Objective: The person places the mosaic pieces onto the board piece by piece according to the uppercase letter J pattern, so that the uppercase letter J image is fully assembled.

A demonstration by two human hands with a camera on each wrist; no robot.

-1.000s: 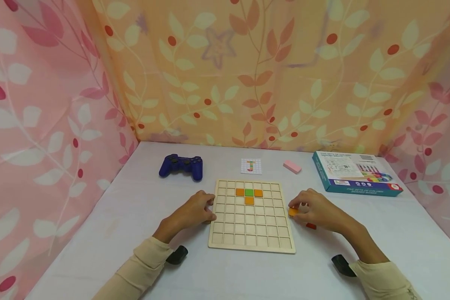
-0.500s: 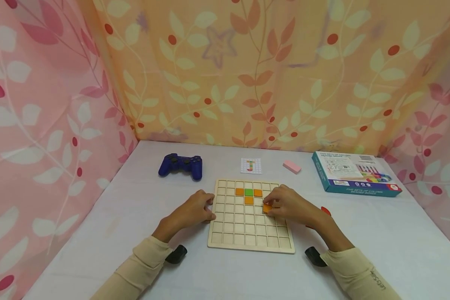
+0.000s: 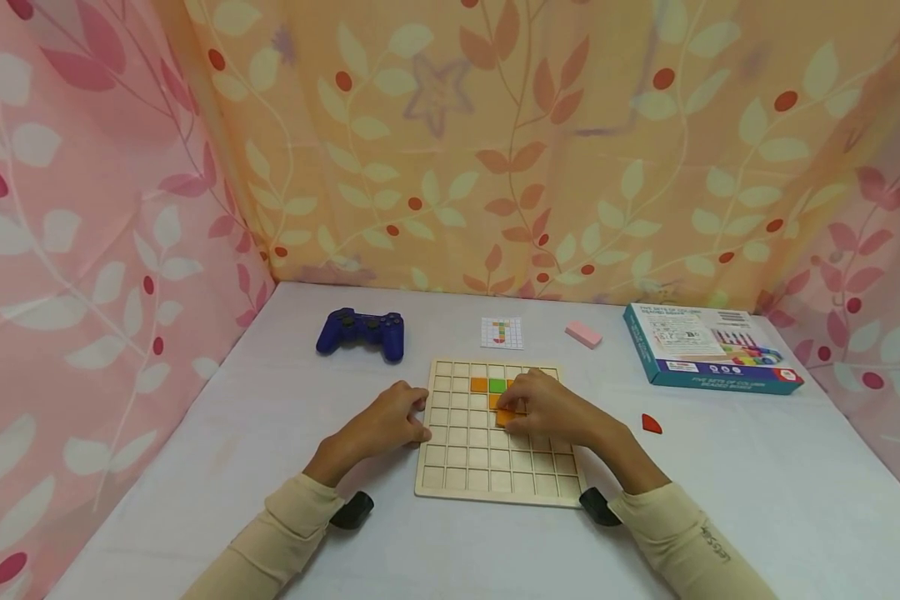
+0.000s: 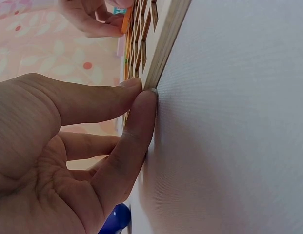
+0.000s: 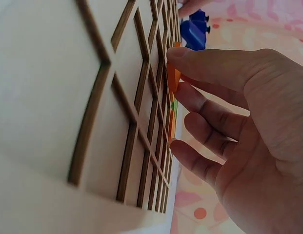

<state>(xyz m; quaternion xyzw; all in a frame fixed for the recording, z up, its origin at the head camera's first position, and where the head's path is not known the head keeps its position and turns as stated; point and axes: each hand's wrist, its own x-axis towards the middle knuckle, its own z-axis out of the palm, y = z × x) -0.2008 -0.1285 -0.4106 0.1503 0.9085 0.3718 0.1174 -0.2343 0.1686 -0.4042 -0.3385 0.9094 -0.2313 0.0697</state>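
The white cloth-covered surface [image 3: 232,417] ends at its far edge before an orange curtain with leaf print [image 3: 495,167]; pink leaf-printed curtains [image 3: 105,250] stand along its left and right edges. Wide bare cloth lies between the left hand and the left edge, and also from the board to the right edge.

In the middle is a flat square board of pale, smooth wood [image 3: 457,458], divided into small recessed squares by raised lines. Near the far right corner of the surface lies a flat teal and white cardboard box [image 3: 712,346].

The left hand [image 3: 378,421] pinches the left edge of the board between thumb and finger. The right hand [image 3: 551,408] is over the board and covers part of its right side.

A glossy blue game controller [image 3: 362,333] lies toward the far left corner. Between the board and the far edge are a white paper card with a coloured pattern [image 3: 502,333] and a pink rectangular block [image 3: 583,335].

Flat orange square tiles [image 3: 480,385] lie in the board beside and below one green square tile [image 3: 497,386]. Another orange square tile [image 5: 171,77] is clamped between thumb and finger of the right grip, just on the near side of the lower seated tile; whether it touches the board, I cannot tell. A red rounded wedge [image 3: 651,424] lies right of the board, apart from the right grip.
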